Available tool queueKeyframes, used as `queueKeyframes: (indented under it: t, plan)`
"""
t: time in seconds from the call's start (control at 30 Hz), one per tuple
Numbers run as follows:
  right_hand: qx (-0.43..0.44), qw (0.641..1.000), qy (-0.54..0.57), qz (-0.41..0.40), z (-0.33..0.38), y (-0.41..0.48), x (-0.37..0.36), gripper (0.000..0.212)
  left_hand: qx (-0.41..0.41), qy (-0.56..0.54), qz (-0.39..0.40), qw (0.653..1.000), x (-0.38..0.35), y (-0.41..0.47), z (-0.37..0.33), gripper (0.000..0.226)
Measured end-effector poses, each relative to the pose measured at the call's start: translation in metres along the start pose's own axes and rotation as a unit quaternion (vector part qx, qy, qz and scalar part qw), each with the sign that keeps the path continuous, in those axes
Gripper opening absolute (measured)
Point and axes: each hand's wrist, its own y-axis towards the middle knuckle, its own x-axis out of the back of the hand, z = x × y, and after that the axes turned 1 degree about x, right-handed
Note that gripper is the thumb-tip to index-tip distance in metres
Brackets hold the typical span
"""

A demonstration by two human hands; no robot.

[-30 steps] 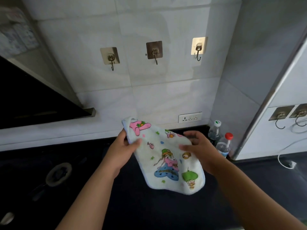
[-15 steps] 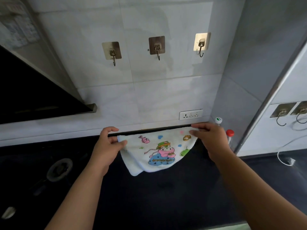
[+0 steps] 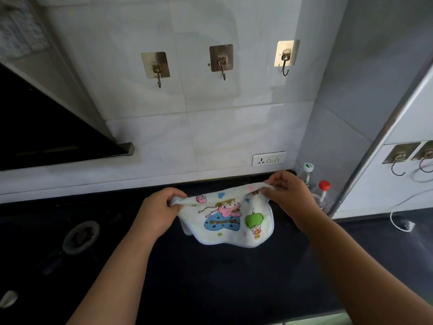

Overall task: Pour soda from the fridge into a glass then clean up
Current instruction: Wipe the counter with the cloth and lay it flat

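A small white cloth [image 3: 225, 221] printed with cartoon figures hangs over the black counter [image 3: 210, 277], folded so its lower part droops. My left hand [image 3: 157, 209] pinches its left top corner. My right hand [image 3: 288, 193] pinches its right top corner, a little higher and closer to the wall. Both hands hold the cloth stretched between them. No soda and no glass are in view.
Three metal hooks [image 3: 221, 62] are stuck on the tiled wall above. A socket strip [image 3: 269, 158] sits low on the wall. Two capped bottles [image 3: 322, 193] stand in the right corner. A gas burner [image 3: 80, 235] lies at left, and a white cable [image 3: 398, 221] at right.
The cloth went from hanging open in front of me to folded and held by its top edge. Both hands shifted slightly, and the cloth now droops lower in the middle.
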Motion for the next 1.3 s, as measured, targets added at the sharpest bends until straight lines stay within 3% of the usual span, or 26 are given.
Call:
queueKeyframes:
  t: [0.13, 0.3, 0.5, 0.67, 0.9, 1.1, 1.2, 1.3]
  plan:
    - [0.060, 0.991, -0.121, -0.005, -0.004, 0.001, 0.003, 0.029, -0.016, 0.050, -0.026, 0.998, 0.001, 0.006, 0.000, 0.020]
    - [0.091, 0.977, -0.193, -0.016, 0.000, 0.008, 0.001, 0.020, -0.027, 0.096, -0.035, 0.994, -0.004, 0.016, 0.005, 0.022]
    - [0.066, 0.955, -0.287, -0.008, -0.004, 0.025, -0.006, 0.013, -0.016, 0.139, -0.027, 0.990, -0.018, 0.032, 0.014, 0.020]
    - [0.069, 0.957, -0.282, -0.019, -0.003, 0.045, -0.010, 0.010, -0.014, 0.170, -0.070, 0.983, -0.022, 0.046, 0.007, 0.018]
    - [0.101, 0.961, -0.249, -0.067, -0.006, 0.047, -0.014, 0.013, -0.104, 0.184, -0.149, 0.966, -0.024, 0.054, 0.010, 0.022]
    - [0.028, 0.945, -0.322, 0.055, -0.070, -0.015, -0.033, 0.020, -0.106, 0.224, -0.037, 0.968, -0.065, 0.000, 0.066, 0.028]
    - [-0.048, 0.911, -0.386, 0.137, -0.101, -0.043, -0.046, 0.026, -0.058, 0.236, 0.050, 0.969, -0.093, -0.031, 0.099, 0.022]
    - [-0.090, 0.871, -0.432, 0.217, -0.125, -0.061, -0.052, 0.029, -0.013, 0.279, 0.175, 0.944, -0.113, -0.054, 0.124, 0.020]
